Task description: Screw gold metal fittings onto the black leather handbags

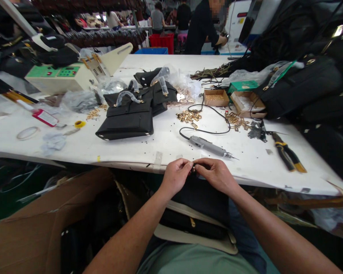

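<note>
cardboard box: the open cardboard box (37, 228) stands below the table edge on the left; a loose small part could drop that way and be hard to find among the dark things inside.
black handbag: the black handbag (128, 121) lies on the white table (117, 150), near scattered specks; sliding it over them might scuff its face.
left hand: the left hand (174, 177) is narrow, thumb and finger pinching a small dark piece (193, 166) at the top of the lap bag (202, 196); a slack pinch could let it twist.
lap bag: it rests on the person's lap, just under the table edge, and could tip if the knees shift.
right hand: the right hand (217, 174) is likewise narrow, meeting the left at that piece (its exact shape is hidden by the fingers).
electric screwdriver: the grey electric screwdriver (207, 145) lies just beyond the hands, bit bare; a snag on its looped black cord (217, 133) might swing the tip into knuckles or leather.
pliers: the yellow-and-black pliers (284, 150) lie open to the right, apart from both hands.
</note>
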`<state>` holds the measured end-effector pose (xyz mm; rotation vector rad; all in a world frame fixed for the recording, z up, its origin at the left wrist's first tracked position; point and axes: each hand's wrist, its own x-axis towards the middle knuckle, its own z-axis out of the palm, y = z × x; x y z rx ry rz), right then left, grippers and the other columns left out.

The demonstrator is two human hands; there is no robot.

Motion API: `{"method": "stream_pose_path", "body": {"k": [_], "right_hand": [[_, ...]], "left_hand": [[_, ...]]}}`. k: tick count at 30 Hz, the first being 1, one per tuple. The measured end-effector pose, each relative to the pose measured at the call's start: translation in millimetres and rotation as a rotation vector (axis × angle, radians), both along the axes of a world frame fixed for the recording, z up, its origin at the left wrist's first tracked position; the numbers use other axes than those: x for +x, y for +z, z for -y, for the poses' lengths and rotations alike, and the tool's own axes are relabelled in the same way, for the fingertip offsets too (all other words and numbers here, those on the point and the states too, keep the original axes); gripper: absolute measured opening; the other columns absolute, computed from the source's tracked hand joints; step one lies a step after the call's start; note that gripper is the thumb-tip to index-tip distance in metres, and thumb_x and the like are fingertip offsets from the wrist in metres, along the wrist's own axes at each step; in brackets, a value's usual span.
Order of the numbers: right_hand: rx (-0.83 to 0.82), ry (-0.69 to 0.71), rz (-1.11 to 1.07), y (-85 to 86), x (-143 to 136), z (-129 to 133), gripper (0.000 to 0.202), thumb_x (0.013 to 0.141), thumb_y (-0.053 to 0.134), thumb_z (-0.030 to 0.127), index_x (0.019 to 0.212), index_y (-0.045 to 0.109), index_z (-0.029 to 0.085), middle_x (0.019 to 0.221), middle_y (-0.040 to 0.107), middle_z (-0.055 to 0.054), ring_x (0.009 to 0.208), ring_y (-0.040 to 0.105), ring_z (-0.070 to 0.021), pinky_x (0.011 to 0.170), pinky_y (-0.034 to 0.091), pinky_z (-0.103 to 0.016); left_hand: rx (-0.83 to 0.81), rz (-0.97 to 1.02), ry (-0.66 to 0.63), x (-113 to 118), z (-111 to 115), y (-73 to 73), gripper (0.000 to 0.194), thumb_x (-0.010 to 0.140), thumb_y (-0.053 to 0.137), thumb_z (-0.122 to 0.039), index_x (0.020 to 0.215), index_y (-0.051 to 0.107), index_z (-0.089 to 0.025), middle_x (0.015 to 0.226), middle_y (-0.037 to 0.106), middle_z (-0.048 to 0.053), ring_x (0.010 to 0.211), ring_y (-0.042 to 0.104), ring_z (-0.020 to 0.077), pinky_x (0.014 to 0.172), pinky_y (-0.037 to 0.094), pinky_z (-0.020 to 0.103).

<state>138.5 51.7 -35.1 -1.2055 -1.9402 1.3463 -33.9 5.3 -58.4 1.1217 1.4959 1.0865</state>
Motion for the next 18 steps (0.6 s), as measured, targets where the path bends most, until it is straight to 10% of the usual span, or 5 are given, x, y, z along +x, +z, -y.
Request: {"method": "stream_pose_path", "body": {"k": [18], "right_hand": [[0.003,-0.105,-0.012,-11.3,-3,4,0.025,0.089,0.059,0.033,0.1,0.077,0.02,0.081,0.075,-0.002,0.073,0.068,-0.0189,0.068,0.052,-0.029]], "left_hand": [[0.019,0.03,-0.116,-9,0,-3.6,0.029,0.084,0.069,-0.034,0.106,0.075,-0.017,0.098,0.078,0.007,0.088,0.071,0.02,0.083,0.054,0.031]]}}
